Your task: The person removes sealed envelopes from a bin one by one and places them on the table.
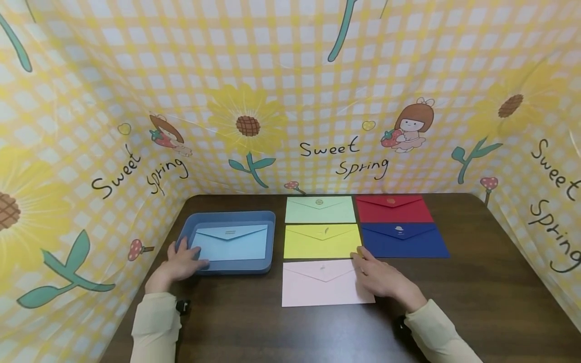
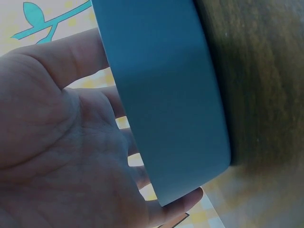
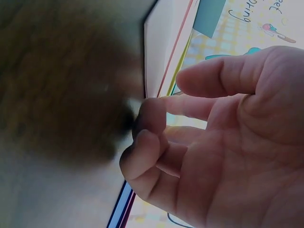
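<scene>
In the head view my left hand (image 1: 181,262) rests over the near left corner of a blue tray (image 1: 227,273). Its fingers reach over the rim, spread, as the tray wall (image 2: 166,104) in the left wrist view shows. Inside the tray lies a light blue envelope (image 1: 233,248), close to the thumb. My right hand (image 1: 383,277) is low over the table at the right ends of a yellow envelope (image 1: 317,247) and a pink envelope (image 1: 317,290). Its fingers (image 3: 152,114) bend loosely, thumb apart from them; no grip shows. Whether the fingertips touch an envelope, I cannot tell.
Behind the yellow envelope lies a mint green envelope (image 1: 308,214). A red envelope (image 1: 399,212) and a dark blue envelope (image 1: 404,244) lie to the right. The brown table (image 1: 236,327) is bordered by yellow checked cloth (image 1: 295,75) at the back and sides.
</scene>
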A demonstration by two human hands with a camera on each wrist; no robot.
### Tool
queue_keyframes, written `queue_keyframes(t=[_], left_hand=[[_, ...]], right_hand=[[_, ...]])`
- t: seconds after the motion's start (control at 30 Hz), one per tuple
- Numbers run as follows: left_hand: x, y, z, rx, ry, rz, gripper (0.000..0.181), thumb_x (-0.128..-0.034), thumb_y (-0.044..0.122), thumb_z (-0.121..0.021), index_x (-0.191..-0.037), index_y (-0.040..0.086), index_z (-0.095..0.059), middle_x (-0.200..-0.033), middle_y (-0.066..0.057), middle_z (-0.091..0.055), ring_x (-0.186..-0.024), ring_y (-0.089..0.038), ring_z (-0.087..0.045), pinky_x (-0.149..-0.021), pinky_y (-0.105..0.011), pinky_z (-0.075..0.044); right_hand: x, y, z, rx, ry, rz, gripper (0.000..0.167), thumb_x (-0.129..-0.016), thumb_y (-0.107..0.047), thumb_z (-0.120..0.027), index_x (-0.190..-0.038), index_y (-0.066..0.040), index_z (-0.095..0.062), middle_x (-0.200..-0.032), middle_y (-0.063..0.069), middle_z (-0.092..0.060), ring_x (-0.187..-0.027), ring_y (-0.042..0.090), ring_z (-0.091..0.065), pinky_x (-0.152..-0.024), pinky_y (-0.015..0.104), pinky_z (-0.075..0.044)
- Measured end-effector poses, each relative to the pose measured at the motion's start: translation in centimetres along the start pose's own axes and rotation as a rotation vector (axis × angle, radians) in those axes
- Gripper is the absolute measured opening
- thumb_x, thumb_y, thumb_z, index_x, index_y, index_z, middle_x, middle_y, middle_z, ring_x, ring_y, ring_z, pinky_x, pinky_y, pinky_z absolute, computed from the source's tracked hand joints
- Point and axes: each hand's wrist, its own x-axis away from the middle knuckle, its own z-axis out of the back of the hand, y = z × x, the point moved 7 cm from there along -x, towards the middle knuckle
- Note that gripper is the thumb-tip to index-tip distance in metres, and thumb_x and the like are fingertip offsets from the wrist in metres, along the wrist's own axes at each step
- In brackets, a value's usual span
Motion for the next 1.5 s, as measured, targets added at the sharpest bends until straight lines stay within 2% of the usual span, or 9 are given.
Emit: queue_keyframes(t=[0.13,0.47,0.83,1.0,1.13,1.37,1.43,1.5], left_hand=[[-0.2,-0.3,-0.1,0.0,-0.006,0.01,0.079,-0.1012,0.044,-0.062,-0.152,-0.014,-0.041,-0.163,-0.044,0.006,-0.146,-0.065,0.015,-0.105,-0.088,-0.008],[1.1,1.6,0.7,-0.031,0.004,0.022,0.072,-0.1025,0.035,-0.064,-0.149,-0.017,-0.043,-0.16,-0.047,0.002,-0.145,-0.067,0.011,-0.106,-0.087,-0.014],[1.1,1.4,0.7,-0.023,-0.002,0.022,0.074,-0.1026,0.036,-0.064,-0.15,-0.017,-0.041,-0.16,-0.048,0.004,-0.145,-0.068,0.012,-0.105,-0.087,-0.014],[0.9,1.2,0.6,0.004,0.012,0.007,0.076,-0.1004,0.036,-0.065,-0.148,-0.018,-0.042,-0.161,-0.047,0.001,-0.146,-0.067,0.011,-0.105,-0.088,-0.011],[0.8,1.1,0.5,0.005,0.013,0.0,0.076,-0.1001,0.036,-0.066,-0.148,-0.018,-0.043,-0.161,-0.047,0.001,-0.145,-0.067,0.011,-0.104,-0.088,-0.011],[0.9,1.3,0.7,-0.023,0.005,-0.009,0.073,-0.1028,0.034,-0.063,-0.151,-0.017,-0.04,-0.159,-0.049,0.003,-0.143,-0.071,0.009,-0.103,-0.088,-0.017],[0.9,1.3,0.8,-0.027,0.006,-0.018,0.073,-0.103,0.034,-0.063,-0.151,-0.016,-0.039,-0.159,-0.05,0.001,-0.142,-0.071,0.008,-0.103,-0.088,-0.018],[1.0,1.4,0.9,-0.024,0.006,-0.027,0.073,-0.1035,0.034,-0.062,-0.152,-0.015,-0.038,-0.16,-0.049,0.0,-0.143,-0.072,0.007,-0.103,-0.088,-0.017]], right_hand=[[0.0,0.0,0.0,0.001,0.005,0.004,0.05,-0.112,-0.019,-0.043,-0.157,0.005,-0.044,-0.169,0.03,-0.023,-0.151,0.049,-0.03,-0.113,0.066,-0.034],[-0.1,-0.3,0.0,-0.011,0.002,0.007,0.051,-0.11,-0.016,-0.045,-0.156,0.006,-0.044,-0.168,0.031,-0.022,-0.151,0.049,-0.031,-0.114,0.066,-0.034],[-0.3,-0.6,0.2,-0.027,0.002,0.047,0.052,-0.109,-0.014,-0.045,-0.155,0.009,-0.042,-0.168,0.031,-0.022,-0.156,0.046,-0.021,-0.118,0.063,-0.03],[-0.1,-0.6,0.3,-0.05,0.014,0.041,0.053,-0.108,-0.015,-0.047,-0.155,0.008,-0.044,-0.168,0.031,-0.023,-0.154,0.048,-0.025,-0.117,0.066,-0.029],[-0.1,-0.8,0.8,-0.047,0.077,0.046,0.05,-0.108,-0.015,-0.05,-0.153,0.007,-0.048,-0.164,0.033,-0.03,-0.15,0.051,-0.032,-0.115,0.066,-0.032],[-0.1,-1.4,2.5,-0.078,0.28,0.072,0.039,-0.105,-0.011,-0.061,-0.14,0.007,-0.063,-0.145,0.029,-0.057,-0.136,0.047,-0.053,-0.109,0.062,-0.043],[0.0,-1.7,2.6,-0.12,0.312,0.088,0.036,-0.103,-0.009,-0.062,-0.136,0.005,-0.066,-0.14,0.025,-0.062,-0.126,0.041,-0.062,-0.103,0.057,-0.05],[0.0,-2.0,2.6,-0.173,0.323,0.11,0.034,-0.103,-0.008,-0.062,-0.135,0.003,-0.068,-0.137,0.021,-0.065,-0.103,0.033,-0.07,-0.09,0.05,-0.056]])
